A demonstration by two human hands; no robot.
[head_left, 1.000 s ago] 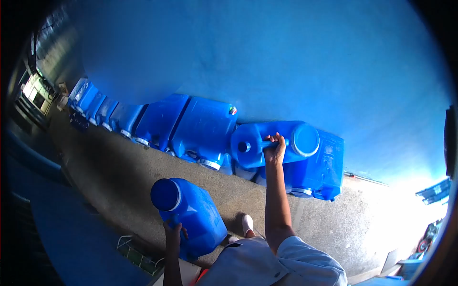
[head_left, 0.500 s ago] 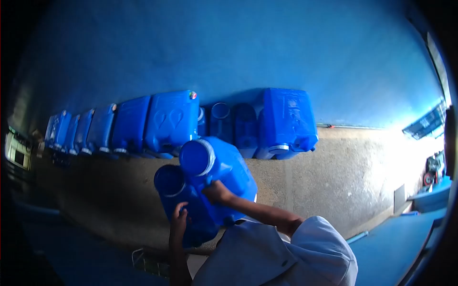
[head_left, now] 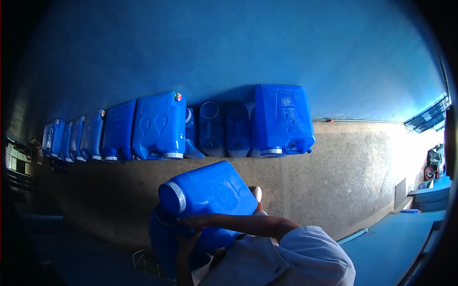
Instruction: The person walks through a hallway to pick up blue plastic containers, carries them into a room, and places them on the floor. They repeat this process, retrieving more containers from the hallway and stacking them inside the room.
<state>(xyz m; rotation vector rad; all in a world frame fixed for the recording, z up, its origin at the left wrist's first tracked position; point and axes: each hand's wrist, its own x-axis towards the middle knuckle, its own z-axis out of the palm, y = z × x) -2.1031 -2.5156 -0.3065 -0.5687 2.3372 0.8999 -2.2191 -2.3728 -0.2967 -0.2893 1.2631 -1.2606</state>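
Two blue plastic water jugs are right in front of my body. The nearer-to-wall water jug (head_left: 226,190) has a wide round cap with a pale rim and tilts so the cap points left. My right hand (head_left: 193,222) grips it beside the cap, where its handle is hidden. Partly behind it is a darker second water jug (head_left: 160,238), in shadow. My left hand (head_left: 187,244) is closed at that jug's upper side, its fingers partly lost in the dark.
Several blue jugs (head_left: 160,124) form a row along the blue wall (head_left: 229,52), two with open-looking round tops. Another large jug (head_left: 284,119) ends the row. Speckled floor (head_left: 334,176) lies between. A wire rack (head_left: 143,262) is at lower left.
Both held jugs have moved down and left, closer to my body, and the nearer-to-wall one has tipped further onto its side. My right arm now reaches farther left across it.
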